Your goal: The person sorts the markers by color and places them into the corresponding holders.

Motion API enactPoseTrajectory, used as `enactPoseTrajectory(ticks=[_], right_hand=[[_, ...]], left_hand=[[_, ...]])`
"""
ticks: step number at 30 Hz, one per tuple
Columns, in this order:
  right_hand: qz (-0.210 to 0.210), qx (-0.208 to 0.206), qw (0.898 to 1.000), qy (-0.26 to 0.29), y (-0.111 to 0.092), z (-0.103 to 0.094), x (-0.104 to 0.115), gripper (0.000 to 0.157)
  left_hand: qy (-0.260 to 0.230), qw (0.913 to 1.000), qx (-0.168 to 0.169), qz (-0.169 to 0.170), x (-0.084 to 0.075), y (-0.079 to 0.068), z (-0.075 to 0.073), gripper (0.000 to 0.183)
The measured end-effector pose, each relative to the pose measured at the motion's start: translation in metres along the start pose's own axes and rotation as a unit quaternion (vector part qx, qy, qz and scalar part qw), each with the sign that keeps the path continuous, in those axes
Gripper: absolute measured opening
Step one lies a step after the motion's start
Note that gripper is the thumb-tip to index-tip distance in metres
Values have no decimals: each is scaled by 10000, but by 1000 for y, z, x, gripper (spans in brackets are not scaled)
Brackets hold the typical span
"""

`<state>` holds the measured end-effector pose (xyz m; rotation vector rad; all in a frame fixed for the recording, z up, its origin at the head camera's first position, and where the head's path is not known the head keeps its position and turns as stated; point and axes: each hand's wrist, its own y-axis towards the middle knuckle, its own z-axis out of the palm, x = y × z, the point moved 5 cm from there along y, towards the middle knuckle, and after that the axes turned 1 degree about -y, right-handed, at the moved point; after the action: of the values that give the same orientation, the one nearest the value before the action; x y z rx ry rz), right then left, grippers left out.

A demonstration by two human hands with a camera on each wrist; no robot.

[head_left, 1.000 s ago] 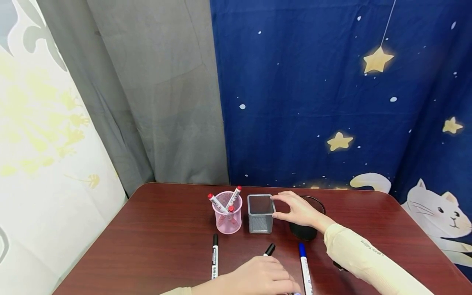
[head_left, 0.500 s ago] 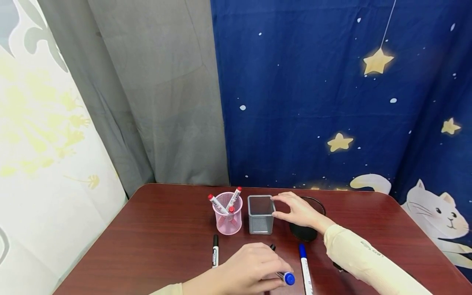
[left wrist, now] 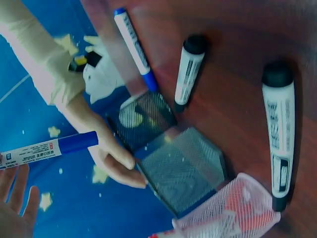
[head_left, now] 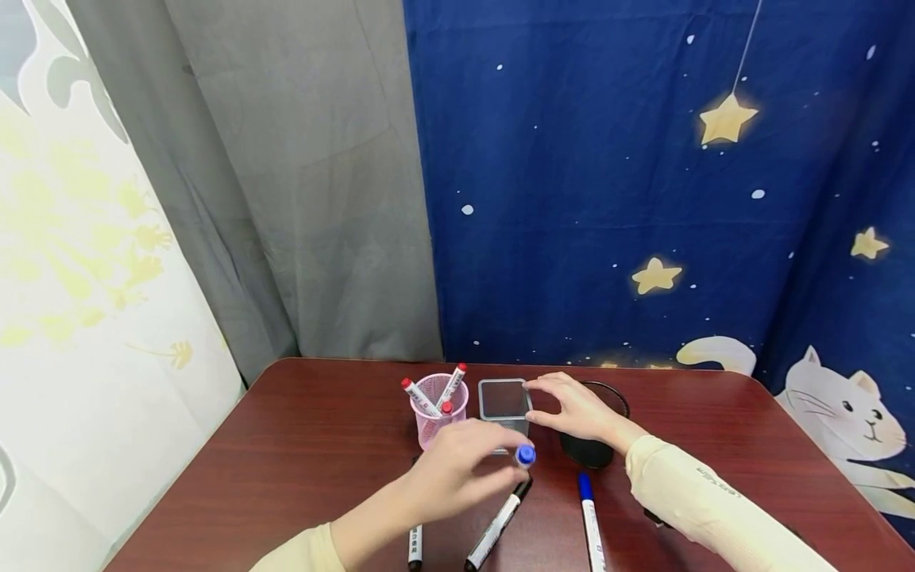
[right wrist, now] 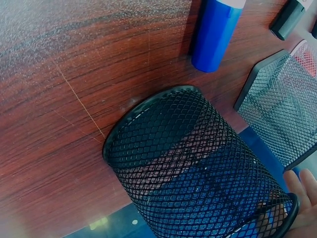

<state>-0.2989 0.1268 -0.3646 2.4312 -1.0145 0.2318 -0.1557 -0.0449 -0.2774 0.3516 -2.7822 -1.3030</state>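
The left grip [head_left: 465, 470] pinches a blue-capped marker [left wrist: 49, 149] between thumb and fingers above the table [head_left: 322, 445], near the grey square pen holder [head_left: 503, 417], whose right side the right grip [head_left: 573, 409] holds at the rim, thumb and fingers spread apart.

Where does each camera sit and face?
Head: worn there, looking forward and down at the reddish wooden table; left hand and right hand visible.
Left wrist: mounted there, facing the square grey mesh holder; both hands visible.
Right wrist: mounted there, facing the round black mesh holder; right fingers visible.
Both wrist views share the square grey mesh holder.
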Motion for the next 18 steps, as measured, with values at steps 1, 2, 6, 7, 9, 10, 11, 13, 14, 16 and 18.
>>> enactPoseTrajectory(ticks=[1,2,6,7,9,10,11,13,14,16,18], right_hand=[[3,6,10000,3,0,0,0,49],[20,15,10000,5,0,0,0,49],[72,36,10000,23,0,0,0,49],[85,40,10000,23,0,1,0,49],[106,47,9999,20,0,1,0,50],[110,44,9999,13,0,1,0,50],[114,42,9999,8,0,1,0,50],[110,33,9999,-5,0,1,0,51],[102,25,9999,-8,0,1,0,51],[95,13,10000,-7,0,0,0,50],[77,5,10000,-3,0,0,0,50]], left_hand=[[-132,9998,-76,-100,4,1,-2,20],[-265,9993,-157,-222,8,2,-5,19],[-614,9945,-447,-717,24,5,-13,21],[-637,9931,-509,-846,28,6,-15,23],[-584,9903,-605,-1104,34,6,-18,26],[-565,9889,-633,-1222,37,7,-19,27],[-566,9872,-650,-1343,40,7,-20,27],[-551,9844,-675,-1531,44,8,-22,28],[-556,9831,-679,-1609,47,8,-22,29],[-591,9808,-671,-1735,51,9,-22,28],[-555,9788,-675,-1853,56,10,-22,28]])
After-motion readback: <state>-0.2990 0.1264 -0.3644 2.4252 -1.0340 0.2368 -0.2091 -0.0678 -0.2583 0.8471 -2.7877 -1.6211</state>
